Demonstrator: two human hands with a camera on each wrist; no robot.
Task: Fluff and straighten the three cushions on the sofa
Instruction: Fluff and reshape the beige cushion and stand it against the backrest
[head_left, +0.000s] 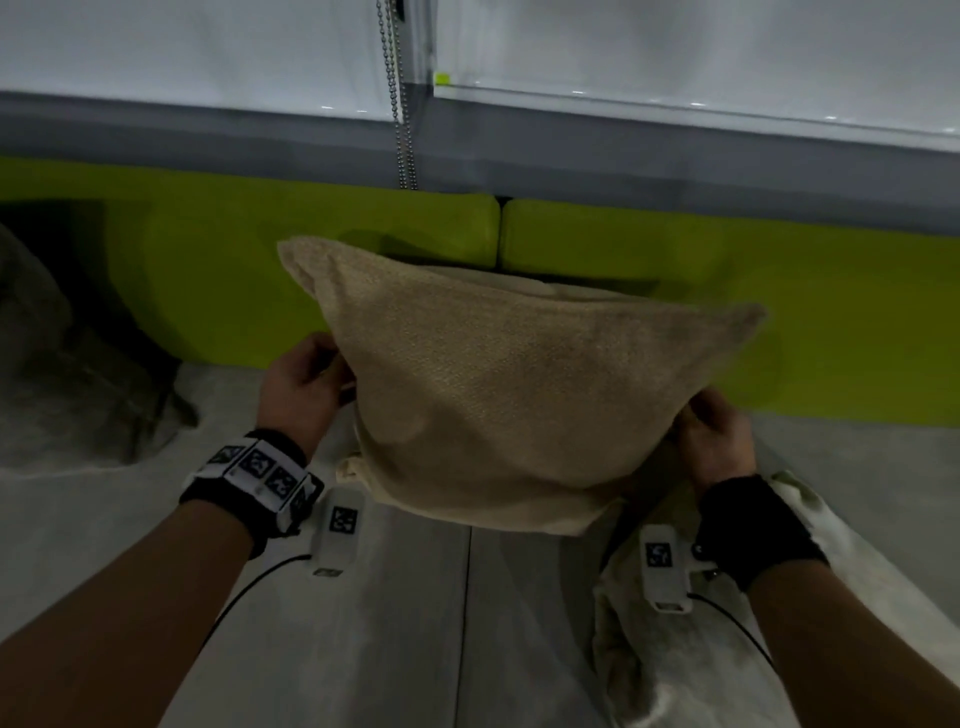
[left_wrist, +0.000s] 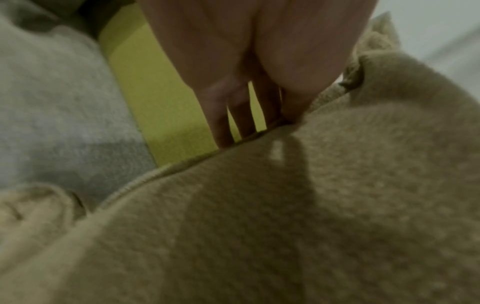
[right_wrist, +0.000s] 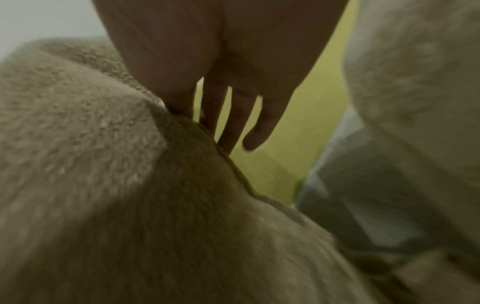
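Note:
A beige textured cushion (head_left: 509, 395) hangs tilted above the grey sofa seat (head_left: 363, 623), in front of the green backrest (head_left: 208, 270). My left hand (head_left: 330, 376) grips its left edge and my right hand (head_left: 693, 423) grips its right edge. In the left wrist view my left hand (left_wrist: 246, 115) has its fingers behind the cushion (left_wrist: 285, 205) and its thumb on the front. The right wrist view shows my right hand (right_wrist: 221, 115) holding the cushion (right_wrist: 103, 185) the same way. A second cushion (head_left: 62, 374) leans at the far left. A pale third cushion (head_left: 701, 623) lies under my right wrist.
Behind the sofa run a grey ledge (head_left: 675, 171) and white blinds with a bead chain (head_left: 402, 130) hanging near the middle. A seam (head_left: 465, 623) splits the seat below the held cushion. The backrest has a gap (head_left: 500, 234) between its two pads.

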